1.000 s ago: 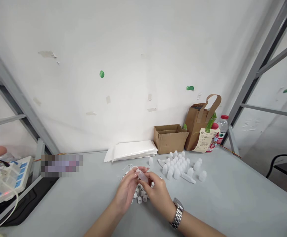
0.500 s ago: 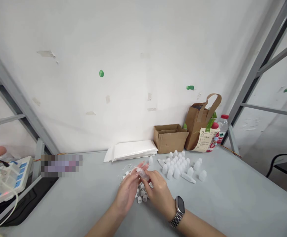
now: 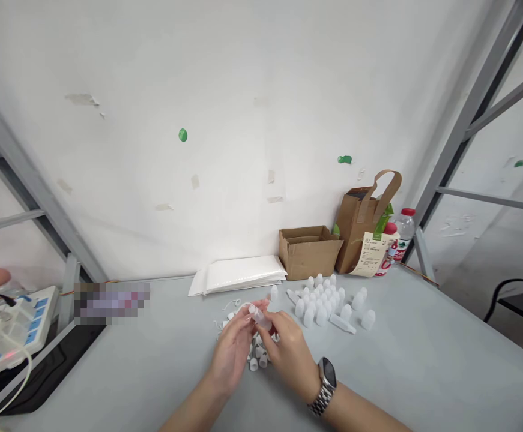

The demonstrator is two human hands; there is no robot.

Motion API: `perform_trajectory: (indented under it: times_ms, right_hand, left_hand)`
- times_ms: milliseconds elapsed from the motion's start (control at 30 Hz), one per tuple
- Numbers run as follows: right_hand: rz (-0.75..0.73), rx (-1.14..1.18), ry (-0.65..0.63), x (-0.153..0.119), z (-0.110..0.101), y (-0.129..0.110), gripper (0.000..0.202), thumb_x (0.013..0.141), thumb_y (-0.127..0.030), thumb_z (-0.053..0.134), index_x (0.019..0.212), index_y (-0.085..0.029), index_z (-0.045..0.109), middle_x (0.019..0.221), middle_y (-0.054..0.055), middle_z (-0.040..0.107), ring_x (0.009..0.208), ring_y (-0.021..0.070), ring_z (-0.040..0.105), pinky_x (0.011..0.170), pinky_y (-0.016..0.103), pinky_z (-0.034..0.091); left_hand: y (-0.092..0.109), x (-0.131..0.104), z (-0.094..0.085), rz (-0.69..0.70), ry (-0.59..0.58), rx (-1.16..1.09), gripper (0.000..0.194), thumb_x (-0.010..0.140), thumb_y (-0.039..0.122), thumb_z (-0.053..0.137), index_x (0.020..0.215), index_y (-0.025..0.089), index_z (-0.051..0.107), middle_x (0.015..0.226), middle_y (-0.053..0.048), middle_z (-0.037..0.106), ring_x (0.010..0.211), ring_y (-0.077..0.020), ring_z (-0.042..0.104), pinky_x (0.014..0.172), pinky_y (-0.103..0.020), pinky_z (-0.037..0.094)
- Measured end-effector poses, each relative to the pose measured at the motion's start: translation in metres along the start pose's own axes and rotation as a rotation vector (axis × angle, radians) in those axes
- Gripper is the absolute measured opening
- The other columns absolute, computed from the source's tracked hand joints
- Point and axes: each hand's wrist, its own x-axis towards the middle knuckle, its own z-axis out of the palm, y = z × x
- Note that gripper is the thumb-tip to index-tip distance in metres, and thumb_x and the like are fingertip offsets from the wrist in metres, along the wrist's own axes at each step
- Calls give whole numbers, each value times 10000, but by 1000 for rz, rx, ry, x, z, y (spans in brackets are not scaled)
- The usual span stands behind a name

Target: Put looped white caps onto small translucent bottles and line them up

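Observation:
A small translucent bottle [image 3: 262, 319] is between my two hands, its narrow end toward the upper left. My right hand [image 3: 290, 348] grips its body with thumb and fingers. My left hand [image 3: 232, 354] closes around the narrow end; a thin white cord shows at its fingertips. Under and beside my hands lies a pile of small white caps [image 3: 254, 363] with cords, partly hidden. To the right stand several translucent bottles [image 3: 322, 315], with a slim tube [image 3: 343, 324] lying in front.
White padded envelopes [image 3: 243, 273], an open cardboard box [image 3: 310, 259], a paper bag [image 3: 349, 231] and a red-capped bottle [image 3: 406, 227] stand along the wall. A power strip [image 3: 40, 318] lies at the far left of the grey table [image 3: 144, 372].
Both hands hold almost the same pose around the bottle. The whole view has shifted very slightly.

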Motion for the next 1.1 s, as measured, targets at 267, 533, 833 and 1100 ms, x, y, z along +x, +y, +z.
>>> perform_trajectory:
  times_ms: [267,533,833,1100]
  right_hand:
    - [393,358,-133,8,-4,-5,144,765,-303,569,751,-167,613,608,-20,558,570,115,468,551,228,366]
    - [533,612,-175,12,-1,-3,184,697,-336,627,705,-154,598,588,-21,563,515,102,457,497,221,358]
    - [620,747,-201,18,-6,-10,257,631,-378,684,694,-150,585,557,-25,582,487,98,500,481,216,377]
    - [679,825,-214,18,-3,-9,373,551,-473,716,668,-145,580,538,-17,599,448,90,507,466,219,385]
  left_hand:
    - [1,3,-1,-57,33,-47,248,733,209,517,937,167,651,1047,-69,649,1093,-217,509,971,-336,351]
    - [2,6,-8,-104,6,-75,272,760,239,476,962,161,639,990,-65,663,1036,-220,538,914,-342,369]
    - [3,9,-14,-165,34,-96,274,762,229,481,978,144,626,1006,-79,652,1031,-224,536,836,-314,392]
    - [1,11,-15,-174,62,-112,278,765,234,461,987,152,608,999,-74,643,946,-208,567,761,-305,429]
